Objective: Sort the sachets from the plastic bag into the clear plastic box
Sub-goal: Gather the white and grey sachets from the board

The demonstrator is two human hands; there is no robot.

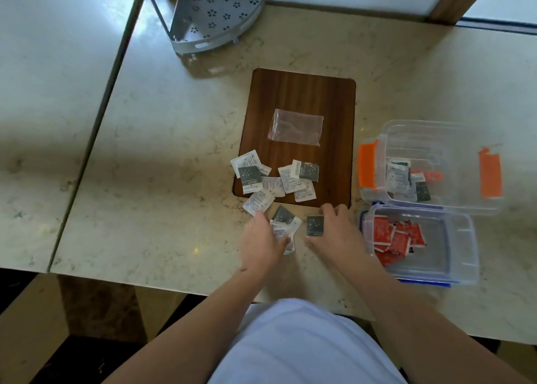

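An empty clear plastic bag (295,126) lies flat on the wooden board (302,93). Several white and dark green sachets (274,180) are scattered over the board's near edge and the counter in front of it. My left hand (261,242) holds a small bunch of these sachets (283,223) against the counter. My right hand (337,232) pinches a single dark green sachet (315,226) between thumb and fingers. To the right, a clear box with orange clips (476,206) contains a few white and green sachets (406,180).
A second clear box with a blue rim (459,267) near the counter's front right holds several red sachets (395,238). A grey perforated corner shelf (215,14) stands at the back. A seam (96,128) splits the marble counter on the left.
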